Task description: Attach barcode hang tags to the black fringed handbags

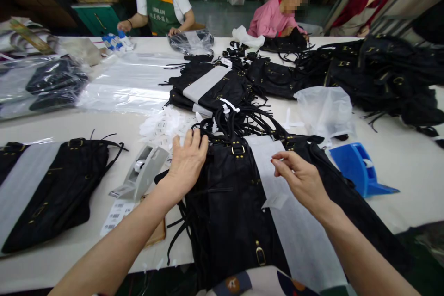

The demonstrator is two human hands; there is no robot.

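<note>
A black handbag [225, 212] with brass buckles lies before me, its handles bunched at the top. A pale paper band [265, 166] runs down over it, and a small translucent slip [275, 201] sticks out at the band's edge. My left hand [189, 159] rests at the bag's upper left corner, fingers spread, beside a heap of white tags [161, 122]. Over the band, my right hand [301, 182] has thumb and forefinger brought together in a pinch. Whatever is between those fingertips, if anything, is too small to make out.
A grey tape dispenser [144, 171] and label sheet [116, 215] lie left, a blue tape dispenser [357, 169] right. Another banded bag [69, 185] is far left. More bags [222, 83], plastic sleeves [130, 81] and a clear bag [326, 108] lie beyond. Co-workers are across the table.
</note>
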